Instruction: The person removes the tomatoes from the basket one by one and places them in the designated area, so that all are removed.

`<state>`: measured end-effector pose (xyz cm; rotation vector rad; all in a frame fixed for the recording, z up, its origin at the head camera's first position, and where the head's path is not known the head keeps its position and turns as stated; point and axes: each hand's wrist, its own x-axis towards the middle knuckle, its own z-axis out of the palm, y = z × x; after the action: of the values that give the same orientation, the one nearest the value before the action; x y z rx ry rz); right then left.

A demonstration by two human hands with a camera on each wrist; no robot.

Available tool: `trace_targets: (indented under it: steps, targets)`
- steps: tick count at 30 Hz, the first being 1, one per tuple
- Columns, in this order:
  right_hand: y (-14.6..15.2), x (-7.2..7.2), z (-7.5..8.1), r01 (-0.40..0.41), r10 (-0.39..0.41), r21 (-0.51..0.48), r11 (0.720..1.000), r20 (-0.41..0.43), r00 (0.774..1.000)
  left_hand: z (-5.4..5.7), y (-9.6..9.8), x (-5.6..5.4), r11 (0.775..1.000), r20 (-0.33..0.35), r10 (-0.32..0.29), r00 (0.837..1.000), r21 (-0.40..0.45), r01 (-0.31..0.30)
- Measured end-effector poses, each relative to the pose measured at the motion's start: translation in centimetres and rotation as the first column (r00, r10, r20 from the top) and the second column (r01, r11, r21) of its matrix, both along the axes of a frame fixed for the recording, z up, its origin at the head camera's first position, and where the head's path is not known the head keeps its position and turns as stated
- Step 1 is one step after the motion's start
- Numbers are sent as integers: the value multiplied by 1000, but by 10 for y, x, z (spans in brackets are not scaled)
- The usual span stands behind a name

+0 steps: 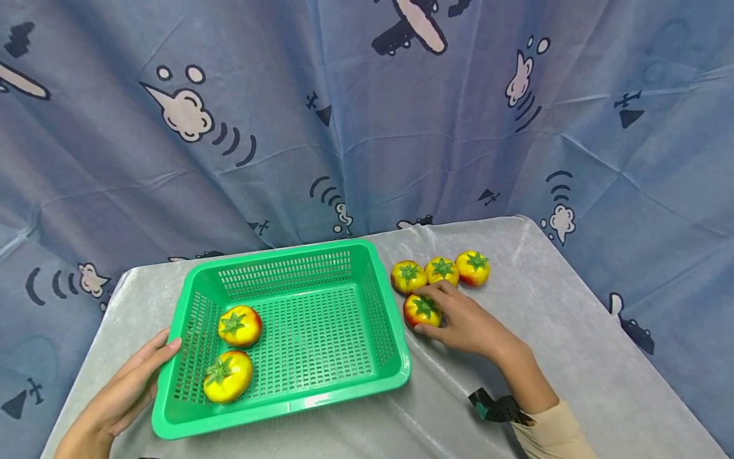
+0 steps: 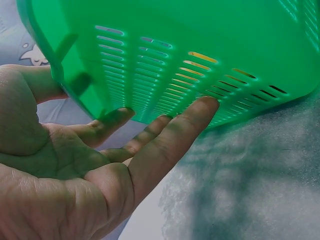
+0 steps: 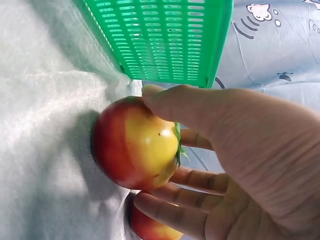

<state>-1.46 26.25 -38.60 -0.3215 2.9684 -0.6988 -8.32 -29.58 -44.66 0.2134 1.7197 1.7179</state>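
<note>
A green plastic basket (image 1: 315, 401) with slotted walls stands on the cloth-covered table. My left hand (image 1: 129, 382) grips its left side, thumb over the rim and fingers (image 2: 175, 137) against the outer wall. Inside lie two yellow-red tomatoes, a rear tomato (image 1: 239, 326) and a front tomato (image 1: 227, 376), both near the left wall. To the right of the basket, my right hand (image 1: 467, 322) holds another tomato (image 3: 137, 145) between thumb and fingers, its green leafy top towards the palm. The held tomato is close over the cloth, just beside the basket's right wall.
Behind the right hand, three more tomatoes sit in a row: a left one (image 1: 408, 276), a middle one (image 1: 442, 271) and a right one (image 1: 473, 268). Grey-white cloth (image 1: 579, 357) covers the table. A blue patterned curtain (image 1: 367, 115) hangs along its back edge.
</note>
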Motion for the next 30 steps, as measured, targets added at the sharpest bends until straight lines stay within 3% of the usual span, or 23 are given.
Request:
trace_targets:
  steps: [8, 25, 30]
  targets:
    - [2, -2, 4, 18, -18, 14, 1000, -5, 1000, 2, 0, 1, 1000, -5, 8, 1000, -30, -8]
    - [3, -3, 14, 14, -16, -30, 999, -74, 997, 4, 3, 3, 1000, -51, 15, 999, 21, -14]
    - [-1, 0, 19, -12, 6, -53, 999, -107, 994, 5, 7, 5, 999, -59, 30, 998, -21, -32]
